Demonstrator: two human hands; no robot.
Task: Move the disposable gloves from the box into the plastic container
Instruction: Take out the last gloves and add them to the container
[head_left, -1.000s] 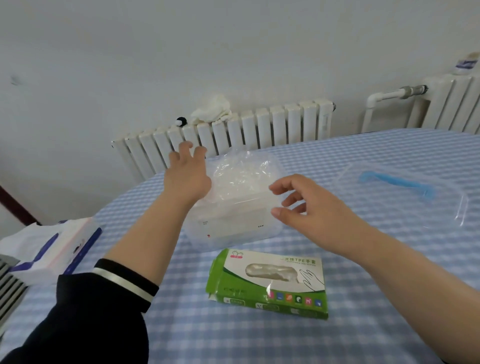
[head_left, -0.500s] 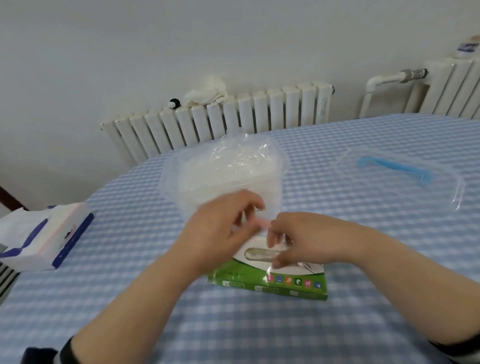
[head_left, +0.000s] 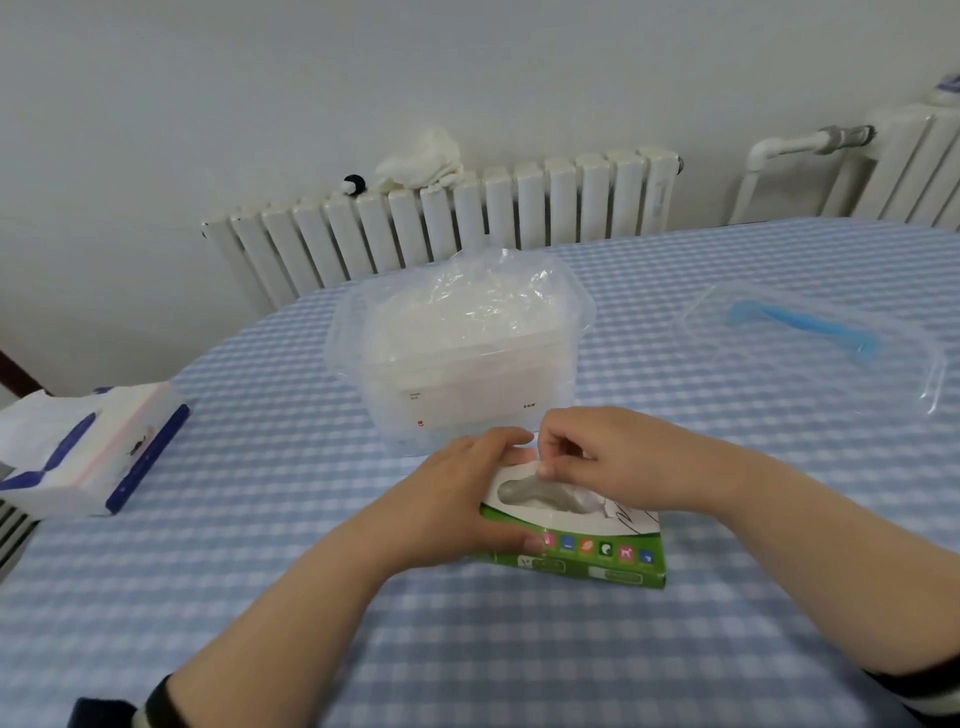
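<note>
A green and white glove box (head_left: 597, 556) lies flat on the checked tablecloth, its oval opening facing up. My left hand (head_left: 457, 499) grips the box's left end, thumb on the front edge. My right hand (head_left: 608, 457) is over the opening, its fingertips pinching a thin clear glove (head_left: 540, 491) that sticks out of it. Just behind the box stands the clear plastic container (head_left: 457, 364), open at the top, with crumpled clear gloves heaped inside.
The container's clear lid (head_left: 810, 338) with a blue handle lies to the right. A white and blue tissue pack (head_left: 88, 447) sits at the table's left edge. White radiators (head_left: 441, 223) line the wall behind the table.
Both hands came back from the container to the glove box. The left hand now holds the box's left end, and the right hand pinches a glove at the opening.
</note>
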